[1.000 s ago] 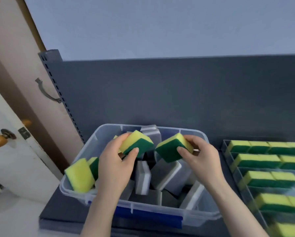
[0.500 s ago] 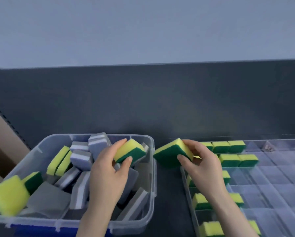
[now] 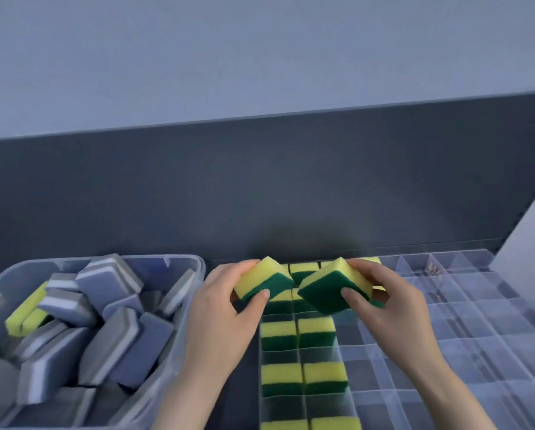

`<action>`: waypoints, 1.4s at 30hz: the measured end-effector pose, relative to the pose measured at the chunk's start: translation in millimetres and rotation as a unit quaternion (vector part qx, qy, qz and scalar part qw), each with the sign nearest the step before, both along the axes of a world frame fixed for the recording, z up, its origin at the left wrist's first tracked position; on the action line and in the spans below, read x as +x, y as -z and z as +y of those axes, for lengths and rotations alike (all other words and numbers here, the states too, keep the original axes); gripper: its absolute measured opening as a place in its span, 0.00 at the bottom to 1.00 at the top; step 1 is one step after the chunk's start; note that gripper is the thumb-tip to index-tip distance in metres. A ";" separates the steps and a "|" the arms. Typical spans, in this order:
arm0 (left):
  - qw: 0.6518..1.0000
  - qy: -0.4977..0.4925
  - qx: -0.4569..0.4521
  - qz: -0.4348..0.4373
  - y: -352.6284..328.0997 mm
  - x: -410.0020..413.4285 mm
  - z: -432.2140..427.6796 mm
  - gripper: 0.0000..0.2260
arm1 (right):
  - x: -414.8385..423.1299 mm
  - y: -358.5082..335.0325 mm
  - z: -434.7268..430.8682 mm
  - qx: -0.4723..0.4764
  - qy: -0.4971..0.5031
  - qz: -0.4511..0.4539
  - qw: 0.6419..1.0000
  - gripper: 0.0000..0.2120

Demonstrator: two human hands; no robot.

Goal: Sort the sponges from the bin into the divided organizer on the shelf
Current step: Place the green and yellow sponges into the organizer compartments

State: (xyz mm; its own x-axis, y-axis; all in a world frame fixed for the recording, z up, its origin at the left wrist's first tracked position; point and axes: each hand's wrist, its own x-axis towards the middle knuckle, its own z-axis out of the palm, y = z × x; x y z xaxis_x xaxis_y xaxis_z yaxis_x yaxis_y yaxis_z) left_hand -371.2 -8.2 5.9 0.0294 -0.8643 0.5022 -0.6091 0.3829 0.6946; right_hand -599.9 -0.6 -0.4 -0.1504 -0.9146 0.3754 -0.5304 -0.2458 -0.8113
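Yellow-green sponges (image 3: 303, 333) fill the left columns of the clear organizer (image 3: 464, 355), beside the bin (image 3: 199, 274) of grey sponges (image 3: 105, 287). Over the farther rows, the left hand (image 3: 225, 308) clamps its fingers on a first sponge (image 3: 260, 280), the right hand (image 3: 390, 302) on a second sponge (image 3: 331, 288), seemingly clear of the compartments; dark shelf back (image 3: 260, 197) behind

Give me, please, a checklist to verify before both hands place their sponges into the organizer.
1. Left hand grips the left sponge securely: ok.
2. Right hand grips the right sponge securely: ok.
3. Both sponges are clear of the bin: ok.
4. Their yellow-green colour matches the filed sponges: ok.
5. The organizer has empty compartments right of the filled columns: ok.
6. The compartments directly under the held sponges are free: cannot tell, hidden.
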 end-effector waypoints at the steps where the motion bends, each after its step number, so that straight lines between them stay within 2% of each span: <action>1: 1.000 0.010 0.006 -0.005 0.3 -12.8 -1.6 0.17 | -13.0 0.9 -0.5 0.002 0.001 0.003 1.000 0.18; 7: 0.996 0.066 0.055 -0.033 3.4 -70.6 -12.3 0.15 | -76.0 8.5 -6.0 0.023 -0.008 0.021 0.999 0.18; 11: 0.990 0.060 0.094 -0.085 11.3 -96.9 -20.3 0.19 | -108.2 19.7 -9.9 0.043 -0.024 0.028 0.998 0.19; 18: 0.977 0.053 0.146 -0.149 27.3 -118.5 -25.5 0.17 | -133.6 43.5 -14.6 0.078 -0.035 0.000 0.996 0.21; 22: 0.968 0.049 0.170 -0.180 35.1 -123.2 -24.9 0.18 | -139.1 52.6 -16.3 0.115 -0.049 0.005 0.992 0.18; 31: 0.940 0.062 0.196 -0.273 42.2 -131.6 -25.5 0.20 | -141.5 49.6 -22.7 0.131 -0.101 0.136 0.977 0.18; 42: 0.898 0.098 0.211 -0.374 53.9 -143.6 -37.2 0.21 | -128.5 55.2 -36.0 0.170 -0.141 0.309 0.925 0.17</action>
State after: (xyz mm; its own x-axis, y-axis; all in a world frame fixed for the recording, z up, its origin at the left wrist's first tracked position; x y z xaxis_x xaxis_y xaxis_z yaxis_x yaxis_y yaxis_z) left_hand -514.8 -45.4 -48.0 -0.3524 -0.9342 -0.0558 -0.9153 0.3316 0.2286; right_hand -728.4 -36.6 -55.6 0.2588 -0.9659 -0.0063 -0.8722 -0.2309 -0.4312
